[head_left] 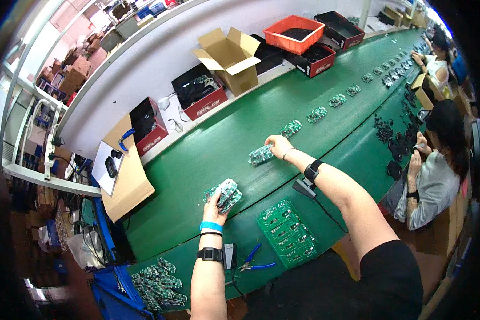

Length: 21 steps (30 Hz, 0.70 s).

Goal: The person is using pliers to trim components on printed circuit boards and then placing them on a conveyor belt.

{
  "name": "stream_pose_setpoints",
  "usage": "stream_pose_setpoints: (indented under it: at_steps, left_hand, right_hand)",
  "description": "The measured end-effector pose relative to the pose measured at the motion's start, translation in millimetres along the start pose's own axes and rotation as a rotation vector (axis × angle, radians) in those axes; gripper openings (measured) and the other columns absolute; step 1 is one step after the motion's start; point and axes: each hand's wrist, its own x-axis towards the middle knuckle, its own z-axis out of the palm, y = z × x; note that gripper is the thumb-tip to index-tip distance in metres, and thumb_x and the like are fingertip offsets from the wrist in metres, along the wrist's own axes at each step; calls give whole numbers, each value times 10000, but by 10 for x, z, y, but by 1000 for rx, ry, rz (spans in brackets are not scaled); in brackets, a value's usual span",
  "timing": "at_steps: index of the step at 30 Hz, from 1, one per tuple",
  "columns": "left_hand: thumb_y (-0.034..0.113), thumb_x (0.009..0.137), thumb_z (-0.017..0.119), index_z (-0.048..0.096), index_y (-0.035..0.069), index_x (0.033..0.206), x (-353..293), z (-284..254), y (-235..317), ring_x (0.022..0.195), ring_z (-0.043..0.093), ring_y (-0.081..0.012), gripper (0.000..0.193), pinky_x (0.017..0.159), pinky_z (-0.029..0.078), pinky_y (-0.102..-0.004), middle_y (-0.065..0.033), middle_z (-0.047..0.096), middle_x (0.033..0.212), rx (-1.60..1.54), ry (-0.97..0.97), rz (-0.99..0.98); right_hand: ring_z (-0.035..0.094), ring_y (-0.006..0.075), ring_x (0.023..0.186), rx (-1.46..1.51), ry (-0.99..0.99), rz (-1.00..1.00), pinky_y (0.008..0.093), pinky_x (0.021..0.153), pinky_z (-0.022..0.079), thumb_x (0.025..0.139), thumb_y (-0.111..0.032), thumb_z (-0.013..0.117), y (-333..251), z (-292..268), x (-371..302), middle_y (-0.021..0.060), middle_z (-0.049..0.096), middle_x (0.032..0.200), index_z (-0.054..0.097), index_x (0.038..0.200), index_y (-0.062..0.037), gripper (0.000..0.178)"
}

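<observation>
My left hand [215, 206] is closed around a small stack of green circuit boards [228, 191] above the green table. Farther right, my right hand [279, 146] grips another bunch of circuit boards [260, 154] at its right end; whether these rest on the surface I cannot tell. Just beyond that hand lies a pile of boards [291, 128], the nearest in a row running away to the far right. Between my forearms a larger green circuit panel [287, 232] lies flat. Blue-handled pliers [256, 259] lie beside it, near my left wrist.
Loose boards [159, 284] are heaped at the near left. Along the back stand red-and-black boxes [198, 92], an open cardboard box [230, 60] and an orange bin [294, 33]. A co-worker [435, 165] sits at the right by scattered black parts [393, 138]. Another person [437, 65] works farther off.
</observation>
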Motion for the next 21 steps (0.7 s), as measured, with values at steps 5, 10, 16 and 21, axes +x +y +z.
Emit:
stream_pose_setpoints:
  at_steps: [5,10,16,21]
  left_hand:
    - [139,792,614,547,94,996,73,163,-40,845,614,-224,219,728,519,-413,-62,625,934,50,-4,45]
    - [134,795,626,542,69,983,121,258,-8,817,621,-213,215,719,530,-394,-75,617,934,60,-50,67]
    - [408,852,506,516,39,1054,89,318,46,918,596,-265,420,792,496,-448,-119,602,1011,-220,0,-52]
    - [411,860,468,526,133,1032,364,-174,88,826,595,-235,332,672,503,-405,-76,601,945,-77,248,75]
  right_hand:
    - [593,279,867,-153,9,-111,356,791,464,699,-110,643,47,11,206,132,633,891,648,933,-92,235]
    - [583,148,618,245,-497,-286,290,607,492,721,-180,679,-619,257,-126,83,616,747,584,1080,-59,391]
    - [562,99,563,495,-545,-202,243,506,475,791,-60,599,-686,621,-245,34,578,708,561,1061,-15,276]
    - [590,115,550,453,-404,-84,248,498,485,775,-23,580,-724,626,-133,67,591,686,571,1022,-8,247]
